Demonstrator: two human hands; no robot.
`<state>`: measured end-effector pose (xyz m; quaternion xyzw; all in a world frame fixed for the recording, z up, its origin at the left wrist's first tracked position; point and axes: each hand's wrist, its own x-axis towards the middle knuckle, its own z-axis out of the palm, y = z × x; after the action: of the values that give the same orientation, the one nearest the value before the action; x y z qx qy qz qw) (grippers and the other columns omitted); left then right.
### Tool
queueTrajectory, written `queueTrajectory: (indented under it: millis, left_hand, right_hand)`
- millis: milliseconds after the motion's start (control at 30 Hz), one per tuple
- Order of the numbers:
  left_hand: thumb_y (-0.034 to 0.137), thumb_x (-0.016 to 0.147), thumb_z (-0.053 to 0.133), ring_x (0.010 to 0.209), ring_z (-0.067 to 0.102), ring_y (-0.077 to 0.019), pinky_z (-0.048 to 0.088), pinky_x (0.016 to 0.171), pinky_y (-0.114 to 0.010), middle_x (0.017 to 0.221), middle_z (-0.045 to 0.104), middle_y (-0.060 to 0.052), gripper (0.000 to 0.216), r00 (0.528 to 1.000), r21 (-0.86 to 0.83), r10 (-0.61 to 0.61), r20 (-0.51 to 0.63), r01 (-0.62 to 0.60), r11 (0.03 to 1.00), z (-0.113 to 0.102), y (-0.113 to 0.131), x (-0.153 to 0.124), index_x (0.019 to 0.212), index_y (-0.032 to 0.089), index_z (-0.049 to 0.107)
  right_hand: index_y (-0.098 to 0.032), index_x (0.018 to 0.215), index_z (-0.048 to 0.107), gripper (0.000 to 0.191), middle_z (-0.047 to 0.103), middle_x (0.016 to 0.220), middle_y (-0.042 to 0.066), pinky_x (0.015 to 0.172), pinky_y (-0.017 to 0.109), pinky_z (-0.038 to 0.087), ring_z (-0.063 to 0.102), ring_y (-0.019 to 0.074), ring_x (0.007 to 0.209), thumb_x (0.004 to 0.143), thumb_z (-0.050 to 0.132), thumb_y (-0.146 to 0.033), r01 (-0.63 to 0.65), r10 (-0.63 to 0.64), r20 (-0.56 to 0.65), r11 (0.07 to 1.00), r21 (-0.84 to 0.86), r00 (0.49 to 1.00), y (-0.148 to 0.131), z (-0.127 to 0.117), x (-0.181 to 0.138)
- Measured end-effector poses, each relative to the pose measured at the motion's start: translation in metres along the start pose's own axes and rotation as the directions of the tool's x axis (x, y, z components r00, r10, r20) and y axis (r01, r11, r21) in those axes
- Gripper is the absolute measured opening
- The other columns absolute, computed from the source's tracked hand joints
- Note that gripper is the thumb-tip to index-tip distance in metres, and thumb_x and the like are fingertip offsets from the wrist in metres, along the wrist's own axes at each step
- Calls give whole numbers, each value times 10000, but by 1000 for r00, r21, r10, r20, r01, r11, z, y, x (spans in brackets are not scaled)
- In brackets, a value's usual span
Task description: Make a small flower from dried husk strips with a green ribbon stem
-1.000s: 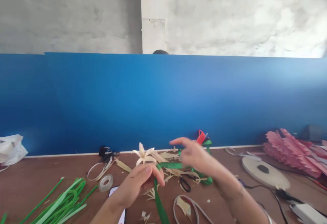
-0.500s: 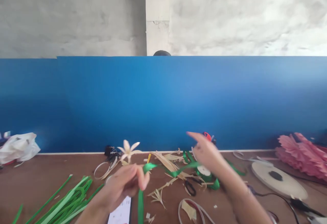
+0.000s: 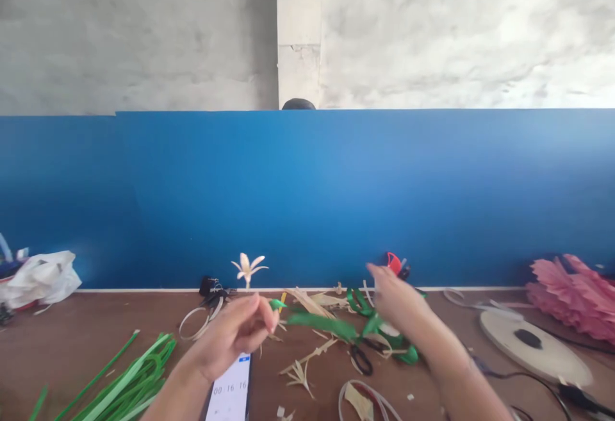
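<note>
A blue partition (image 3: 307,197) stands along the far edge of the brown desk (image 3: 120,312), probably serving to screen off the other side. On the desk, a bundle of green strips (image 3: 125,379) lies at the near left, seemingly put aside yet within reach, while pink pleated paper (image 3: 571,299) sits at the far right, out of the way. A phone (image 3: 228,389) lies face up beneath the left forearm, presumably so its digits, 00 16 16, can be read at a glance.

The left hand (image 3: 240,325) is closed in a pinch, thumb against curled fingers, and appears to grip the flower from below. The right hand (image 3: 396,296) reaches over the far right of the work area with its index finger extended; its other fingers are hidden, so I cannot tell whether it grasps anything. Green ribbon (image 3: 321,325), blurred, stretches between the hands; whether it joins the bit of green at the left fingertips is unclear.

The pale flower (image 3: 247,270) rises upright above the left hand, its petals spread, probably held low so that they stay uncrushed.
</note>
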<state>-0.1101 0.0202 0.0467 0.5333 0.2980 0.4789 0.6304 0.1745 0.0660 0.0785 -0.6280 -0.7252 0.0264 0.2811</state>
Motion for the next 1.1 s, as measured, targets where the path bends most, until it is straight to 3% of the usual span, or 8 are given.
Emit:
queueTrajectory:
  millis: [133,233,433,533,633,767,900,1100]
  left_hand:
    - [477,874,506,410,211,-38,136,438,-230,617,501,4,445,994,-35,-53,96,57,998,21,-10,17,656,122,664]
    - [489,869,509,408,231,-34,99,439,-239,627,533,-17,459,993,-50,-48,106,54,997,22,-14,16,658,110,660]
    - [513,815,589,454,241,-50,82,448,-231,604,539,-15,434,997,-81,-55,-52,50,995,21,-23,9,639,119,638]
    - [535,798,589,472,290,-66,91,444,-235,603,552,-33,453,992,-84,-113,-53,108,991,34,-29,14,630,117,638]
    - [580,734,626,467,315,-71,102,429,-236,585,554,-37,480,984,-84,-157,-86,150,985,46,-33,18,609,117,627]
    - [637,699,618,400,239,-39,86,419,-242,573,540,-5,513,983,-74,-164,-86,157,985,46,-35,19,661,126,621]
    - [584,739,616,412,236,-14,74,426,-234,852,580,2,432,980,-95,-113,-161,98,991,44,-37,20,952,208,602]
    - [575,761,619,443,191,-26,76,426,-202,755,490,65,364,946,-92,-34,-324,4,996,56,-40,21,905,247,551]
  right_hand:
    - [-283,1382,458,677,694,1143,18,780,254,536,669,161,891,755,464,-26,311,-440,177,817,485,880,-47,37,-31]
    - [-217,922,750,349,742,748,-7,593,220,521,669,159,663,783,446,-116,200,-291,121,853,483,949,-34,54,-21]
    - [-108,986,738,379,727,1012,178,867,497,501,643,365,1004,699,497,-168,40,-39,-10,954,298,999,29,47,-2]
    - [-193,1265,591,622,525,1384,115,1065,511,351,434,321,1302,664,474,-84,200,-190,-65,940,276,980,5,45,-26]
    - [-236,1352,459,720,514,1395,69,1086,413,354,425,219,1320,672,402,-7,449,-497,-8,777,441,868,-34,50,-49]
    - [-201,1153,519,395,672,1032,82,860,294,497,635,186,973,798,395,-80,353,-436,-20,700,621,900,-51,60,-54]
    - [-233,847,523,49,554,648,-35,546,235,418,503,137,560,853,479,-254,146,-233,51,750,645,971,-36,56,-48]
    - [-207,699,537,248,397,587,-56,458,216,273,330,109,522,826,555,-419,-108,-62,172,560,821,983,-48,39,-51]
